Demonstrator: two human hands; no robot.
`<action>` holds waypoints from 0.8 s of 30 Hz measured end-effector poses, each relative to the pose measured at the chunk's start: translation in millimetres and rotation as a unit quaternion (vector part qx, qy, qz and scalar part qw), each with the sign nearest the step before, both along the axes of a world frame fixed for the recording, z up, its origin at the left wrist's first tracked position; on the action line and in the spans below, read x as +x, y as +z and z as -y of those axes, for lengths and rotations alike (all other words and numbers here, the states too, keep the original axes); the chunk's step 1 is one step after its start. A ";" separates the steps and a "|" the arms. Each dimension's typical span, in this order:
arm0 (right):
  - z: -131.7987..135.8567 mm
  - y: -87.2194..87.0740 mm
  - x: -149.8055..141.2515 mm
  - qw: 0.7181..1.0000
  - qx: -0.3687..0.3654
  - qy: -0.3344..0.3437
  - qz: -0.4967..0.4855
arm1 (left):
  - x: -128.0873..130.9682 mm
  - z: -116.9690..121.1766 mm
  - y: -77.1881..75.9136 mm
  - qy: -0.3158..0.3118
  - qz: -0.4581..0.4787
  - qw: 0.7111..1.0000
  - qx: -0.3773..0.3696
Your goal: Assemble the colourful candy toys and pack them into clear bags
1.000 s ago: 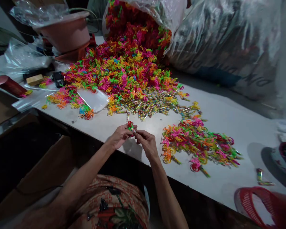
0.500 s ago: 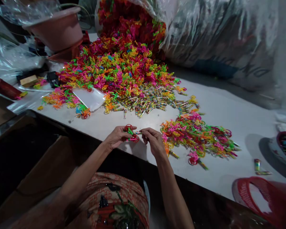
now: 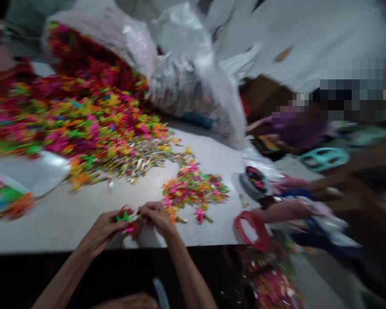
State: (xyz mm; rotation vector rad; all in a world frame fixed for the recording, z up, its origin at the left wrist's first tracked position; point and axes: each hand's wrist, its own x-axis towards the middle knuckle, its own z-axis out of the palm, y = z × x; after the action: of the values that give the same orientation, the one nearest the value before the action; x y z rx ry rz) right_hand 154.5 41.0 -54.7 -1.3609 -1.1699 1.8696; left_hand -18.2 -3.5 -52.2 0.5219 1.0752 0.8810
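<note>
Several red, green and pink plastic pieces (image 3: 123,215): your left hand (image 3: 103,228) is gripping these. One blurred, slim pale tube (image 3: 136,217): your right hand (image 3: 157,215) is pinching it, beside the multicoloured plastic pile (image 3: 196,186).

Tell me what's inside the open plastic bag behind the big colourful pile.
The bag shows small plastic pieces, mostly red, at its mouth; its wall hides whatever lies deeper.

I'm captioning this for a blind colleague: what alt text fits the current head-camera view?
Over a white table, a person's left hand holds small red, green and pink pieces while the right hand pinches a thin pale part beside them. Behind, a large colorful heap spills from a bag; a smaller pile lies rightward, the image blurred.
</note>
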 end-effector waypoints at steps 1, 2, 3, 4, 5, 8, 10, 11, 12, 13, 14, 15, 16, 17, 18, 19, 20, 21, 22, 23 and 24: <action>0.0 -1.8 3.2 1.000 -0.004 -0.001 -0.003 | 2.5 0.4 -6.0 0.018 -0.012 1.000 0.003; -0.2 -3.4 6.4 1.000 -0.003 -0.002 -0.008 | 5.1 0.5 -12.2 0.030 -0.015 0.999 0.000; 0.0 -4.2 9.2 1.000 0.000 -0.008 -0.014 | 7.7 0.8 -17.7 0.030 -0.014 0.999 -0.008; 1.1 -4.0 11.2 1.000 0.000 -0.010 -0.021 | 10.0 1.7 -21.8 0.026 -0.006 1.000 -0.014; 3.1 -2.5 12.3 0.999 -0.003 -0.010 -0.030 | 11.5 3.4 -24.4 0.019 0.001 1.000 -0.022; 11.7 6.7 10.6 0.998 -0.020 -0.007 -0.060 | 10.0 9.0 -25.7 0.005 0.009 0.999 -0.032; 16.8 13.5 7.8 0.998 -0.014 -0.009 -0.060 | 4.8 9.7 -25.9 -0.001 -0.009 1.000 -0.015; 18.9 16.2 6.5 0.999 -0.002 -0.011 -0.050 | 1.8 9.0 -26.9 -0.011 -0.021 1.000 -0.004; 20.8 18.1 5.5 0.999 0.014 -0.013 -0.035 | -0.8 7.8 -28.7 -0.023 -0.034 0.999 0.006; 22.7 19.1 4.8 0.999 0.031 -0.017 -0.016 | -2.7 6.5 -31.0 -0.031 -0.046 0.998 0.012; 24.5 19.3 4.5 0.999 0.048 -0.023 0.003 | -3.5 5.5 -33.7 -0.033 -0.054 0.998 0.018; 26.3 18.6 4.7 0.997 0.065 -0.033 0.023 | -3.3 4.8 -36.2 -0.028 -0.062 0.997 0.024; 27.9 17.2 5.3 0.995 0.080 -0.044 0.043 | -2.2 4.7 -38.1 -0.015 -0.069 0.997 0.031; 29.2 15.6 6.5 0.993 0.089 -0.055 0.056 | -0.3 5.1 -38.7 -0.001 -0.074 0.996 0.043; 30.3 14.1 8.2 0.992 0.089 -0.061 0.060 | 1.7 6.0 -37.7 0.000 -0.077 0.996 0.054; 31.2 13.0 10.2 0.993 0.083 -0.059 0.054 | 3.8 7.3 -34.8 -0.010 -0.077 0.995 0.066; 32.1 12.7 12.3 0.995 0.070 -0.052 0.040 | 5.5 8.8 -29.9 -0.030 -0.074 0.994 0.077; 33.1 13.3 14.3 0.997 0.054 -0.042 0.024 | 7.0 10.2 -23.4 -0.057 -0.071 0.992 0.087; 34.2 14.6 16.0 0.999 0.042 -0.032 0.009 | 8.3 11.3 -16.2 -0.077 -0.067 0.990 0.101; 35.5 16.3 17.2 0.999 0.036 -0.028 0.002 | 9.7 11.8 -9.1 -0.091 -0.069 0.988 0.108; 36.6 18.1 17.8 0.998 0.043 -0.034 0.008 | 11.2 11.4 -3.2 -0.081 -0.081 0.986 0.124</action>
State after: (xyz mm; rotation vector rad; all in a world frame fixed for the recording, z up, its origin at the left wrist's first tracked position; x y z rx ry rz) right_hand 172.3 4.4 -36.6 -1.3544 -1.1830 1.7446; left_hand -7.0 -15.0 -55.4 0.8896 1.0591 0.8433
